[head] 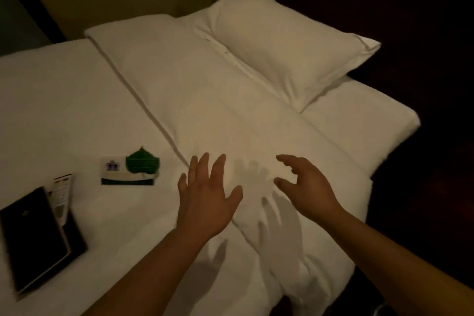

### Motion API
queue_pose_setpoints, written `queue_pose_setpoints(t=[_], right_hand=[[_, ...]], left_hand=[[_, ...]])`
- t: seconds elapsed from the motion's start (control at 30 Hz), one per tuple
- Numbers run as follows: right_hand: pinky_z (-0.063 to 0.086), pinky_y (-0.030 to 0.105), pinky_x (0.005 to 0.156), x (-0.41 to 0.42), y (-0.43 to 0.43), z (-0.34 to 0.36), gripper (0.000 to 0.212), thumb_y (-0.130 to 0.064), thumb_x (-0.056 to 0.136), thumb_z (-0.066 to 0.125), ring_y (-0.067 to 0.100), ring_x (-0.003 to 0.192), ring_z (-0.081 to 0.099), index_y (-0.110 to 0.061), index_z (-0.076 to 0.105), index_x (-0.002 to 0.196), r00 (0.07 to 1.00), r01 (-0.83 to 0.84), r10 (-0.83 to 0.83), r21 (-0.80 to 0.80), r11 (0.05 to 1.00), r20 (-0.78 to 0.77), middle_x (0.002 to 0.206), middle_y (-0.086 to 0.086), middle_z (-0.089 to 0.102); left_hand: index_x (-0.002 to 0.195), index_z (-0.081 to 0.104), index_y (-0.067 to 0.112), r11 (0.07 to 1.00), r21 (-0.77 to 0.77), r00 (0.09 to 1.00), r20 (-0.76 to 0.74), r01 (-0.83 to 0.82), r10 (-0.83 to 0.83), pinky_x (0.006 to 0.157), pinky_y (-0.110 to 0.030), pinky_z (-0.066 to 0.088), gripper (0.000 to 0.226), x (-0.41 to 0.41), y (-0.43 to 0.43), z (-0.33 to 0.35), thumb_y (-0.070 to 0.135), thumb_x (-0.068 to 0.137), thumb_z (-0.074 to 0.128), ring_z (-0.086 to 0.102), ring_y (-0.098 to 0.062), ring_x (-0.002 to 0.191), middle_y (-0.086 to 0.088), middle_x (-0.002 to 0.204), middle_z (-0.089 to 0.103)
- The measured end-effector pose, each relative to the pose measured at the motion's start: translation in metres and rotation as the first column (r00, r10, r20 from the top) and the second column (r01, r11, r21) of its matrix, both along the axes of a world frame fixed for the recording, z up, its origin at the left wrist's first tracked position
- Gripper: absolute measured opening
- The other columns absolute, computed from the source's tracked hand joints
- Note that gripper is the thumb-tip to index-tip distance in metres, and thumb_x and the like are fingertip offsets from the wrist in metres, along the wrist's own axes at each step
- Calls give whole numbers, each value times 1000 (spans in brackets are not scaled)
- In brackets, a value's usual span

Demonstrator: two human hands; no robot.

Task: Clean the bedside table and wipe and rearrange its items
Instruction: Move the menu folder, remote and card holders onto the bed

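Your left fingers (205,167) are spread, the right ones loosely curved; none hold anything. On the bed (64,110), from the left: black folder (33,236), leaflet (61,195) running lengthwise away from you, leaf card (128,170) crosswise with its tip pointing away, then your left hand (207,208) and right hand (307,187).

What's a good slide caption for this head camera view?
Left hand and right hand spread open above a white duvet, beside a black folder, leaflet and green leaf card.

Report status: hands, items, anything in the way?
Both empty and open: left hand, right hand, over the duvet. On the bed, left of hands: black folder, leaflet, green leaf card. No bedside table in view; nothing blocking.
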State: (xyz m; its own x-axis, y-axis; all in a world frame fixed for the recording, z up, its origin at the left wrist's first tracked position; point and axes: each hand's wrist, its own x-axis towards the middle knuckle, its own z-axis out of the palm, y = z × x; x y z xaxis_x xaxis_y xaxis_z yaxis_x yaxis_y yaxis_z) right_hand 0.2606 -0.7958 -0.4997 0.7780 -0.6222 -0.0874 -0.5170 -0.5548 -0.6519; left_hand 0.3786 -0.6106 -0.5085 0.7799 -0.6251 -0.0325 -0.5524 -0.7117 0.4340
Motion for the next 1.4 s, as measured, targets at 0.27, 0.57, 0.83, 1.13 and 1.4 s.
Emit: queue_pose_setpoints(t=[0.27,0.57,0.83,1.13,1.4], right_hand=[[46,33,94,-138,-85,4,50,-35,86,67,15,117,54,-39,51,133,978,206,-206,30,978,12,132,-6,57],[45,29,94,-276,-171,4,52,-33,89,65,16,119,51,-35,48,138,923,381,-383,78,921,19,132,-6,54],[53,35,89,-368,-229,-6,47,-36,91,64,9,114,53,-41,47,135,848,526,-530,146,838,-18,131,-9,56],[51,20,69,-378,-276,-32,46,-37,91,63,3,97,58,-41,47,134,764,635,-645,191,749,-11,118,-15,58],[45,19,53,-344,-344,-18,57,-38,92,62,5,78,59,-27,38,143,610,775,-785,125,620,110,116,-11,57]], left_hand=[[155,10,31,976,38,976,22,216,-217,120,-54,5,75,-103,-112,8,61,93,39,-6,-27,153,-8,166,6],[156,11,31,920,97,924,12,379,-382,121,-54,9,75,-209,-218,1,63,93,36,-4,-26,153,-7,166,8],[155,17,31,870,56,872,-40,490,-488,121,-53,12,76,-277,-292,-16,62,90,39,2,-25,153,-6,165,14],[154,21,29,798,79,802,-68,598,-594,118,-54,20,74,-285,-359,-44,58,90,43,7,-26,152,-7,163,21],[153,22,30,748,78,752,-104,659,-651,116,-53,25,77,-258,-402,-55,63,85,33,17,-26,151,-7,161,23]])
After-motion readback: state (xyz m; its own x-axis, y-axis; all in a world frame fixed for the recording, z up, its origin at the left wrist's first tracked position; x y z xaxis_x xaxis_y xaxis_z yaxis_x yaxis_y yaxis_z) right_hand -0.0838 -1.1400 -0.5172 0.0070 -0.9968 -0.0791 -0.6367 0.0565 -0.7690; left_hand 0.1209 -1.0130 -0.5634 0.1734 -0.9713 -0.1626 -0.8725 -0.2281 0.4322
